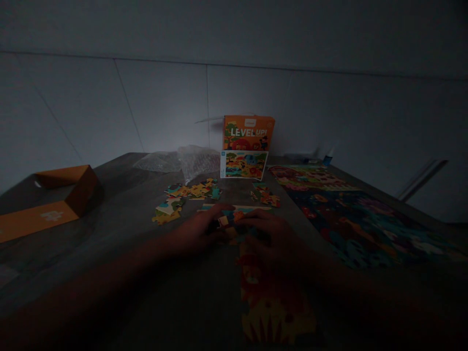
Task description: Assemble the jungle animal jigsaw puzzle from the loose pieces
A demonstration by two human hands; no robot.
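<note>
The scene is very dark. My left hand (pixel 203 228) curves its fingers and thumb around a pale-and-brown jigsaw puzzle piece (pixel 223 222) at the left side of a partly joined puzzle strip (pixel 252 208). From the other side, my right hand (pixel 272 236) reaches over the same strip, index finger stretched out and thumb apart, with nothing visible in its grip. Below the right hand lies a joined puzzle section (pixel 276 312) in red and yellow, partly covered by that hand. Loose puzzle pieces (pixel 199 190) are scattered beyond the left hand, with a smaller group (pixel 266 196) beyond the right.
An orange puzzle box (pixel 248 131) stands at the back with a picture card (pixel 244 165) leaning on it. Clear plastic bags (pixel 199 163) lie beside it. An orange box part (pixel 73 195) sits at left; a finished-looking puzzle (pixel 358 219) covers the right. A small bottle (pixel 328 158) is behind.
</note>
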